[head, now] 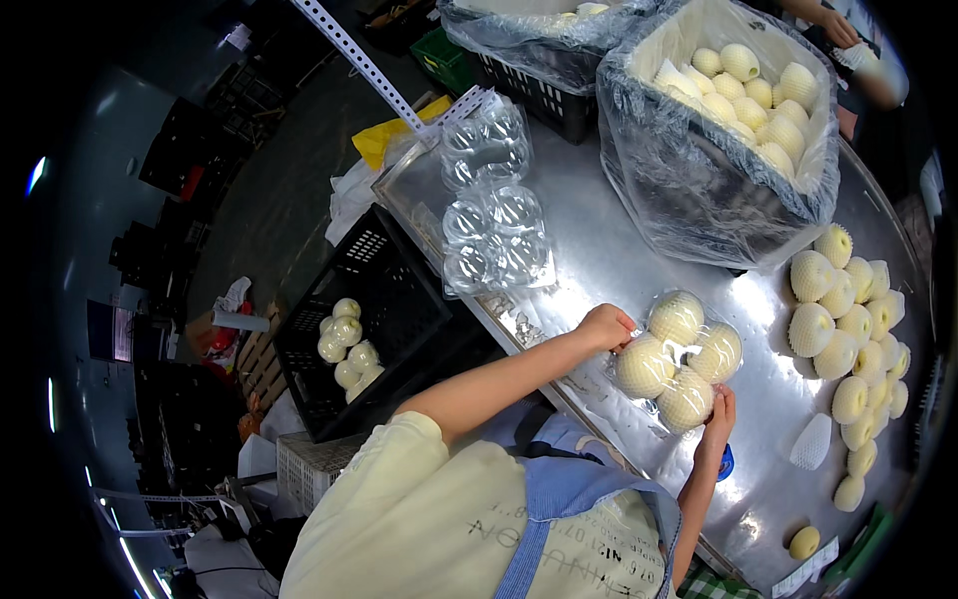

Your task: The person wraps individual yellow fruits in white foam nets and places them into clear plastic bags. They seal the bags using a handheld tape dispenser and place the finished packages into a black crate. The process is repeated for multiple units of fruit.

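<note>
A clear plastic clamshell pack (679, 359) of several round fruits in pale foam nets lies on the metal table before me. My left hand (608, 327) pinches the pack's upper left edge between thumb and fingers. At the lower right side of the same pack, my right hand (720, 412) holds its rim. Stacked empty clear clamshells (498, 239) rest at the table's left edge. To the right, several netted fruits (853, 322) sit in a loose group, with an empty foam net (811, 442) nearby. One fruit without a net (804, 543) lies at the lower right.
A plastic-lined crate (673, 157) of netted fruits stands on the table, with another lined crate (524, 67) behind it. Below the table's left edge is a black crate (404, 299) holding packed fruits. A blue round object (725, 463) lies beside my right forearm. Another person's hand (840, 28) shows top right.
</note>
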The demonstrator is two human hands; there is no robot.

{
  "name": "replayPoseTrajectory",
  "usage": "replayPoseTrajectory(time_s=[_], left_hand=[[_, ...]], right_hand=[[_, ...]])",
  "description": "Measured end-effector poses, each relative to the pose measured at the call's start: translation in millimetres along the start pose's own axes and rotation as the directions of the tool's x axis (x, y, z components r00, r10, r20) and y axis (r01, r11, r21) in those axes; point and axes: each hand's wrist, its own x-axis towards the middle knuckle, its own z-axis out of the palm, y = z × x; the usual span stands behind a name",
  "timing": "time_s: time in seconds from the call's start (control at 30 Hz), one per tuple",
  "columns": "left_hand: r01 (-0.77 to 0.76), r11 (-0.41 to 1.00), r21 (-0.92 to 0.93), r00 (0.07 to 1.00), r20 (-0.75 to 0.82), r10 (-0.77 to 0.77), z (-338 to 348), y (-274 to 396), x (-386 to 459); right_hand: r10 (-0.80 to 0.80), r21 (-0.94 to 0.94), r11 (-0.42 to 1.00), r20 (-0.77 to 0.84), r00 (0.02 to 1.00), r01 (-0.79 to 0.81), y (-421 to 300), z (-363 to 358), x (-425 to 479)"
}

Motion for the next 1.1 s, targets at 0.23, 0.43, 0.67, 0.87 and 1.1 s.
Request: replayPoseTrajectory(time_s=[0.23,0.43,0.67,0.87,1.1], left_hand=[[0.067,0.985,0.161,0.996,-0.074,-0.055,9.5,1.8,15.4],[0.139,0.990,0.022,0.990,-0.008,-0.138,7.8,14.4,11.0],[0.109,0.993,0.034,0.993,-0.042,-0.108,5.5,11.7,23.5],[0.121,0.970,-0.211,0.992,0.061,-0.110,-12.6,20.0,-7.8],[-0.059,0.985,-0.159,0.988,0.130,0.081,-22.8,-27.5,-1.3]], right_hand=[[-0.041,0.000,0.999,-0.044,0.998,0.041,-1.7,0.9,0.9],[-0.022,0.013,1.000,-0.033,0.999,0.022,0.5,0.3,-0.1],[0.063,0.043,0.997,-0.004,0.998,-0.063,1.5,4.4,-2.8],[-0.039,-0.608,0.794,-0.053,0.998,-0.001,-70.1,-10.7,-17.8],[-0.566,-0.561,0.384,0.485,0.667,0.734,-141.8,87.2,-2.9]])
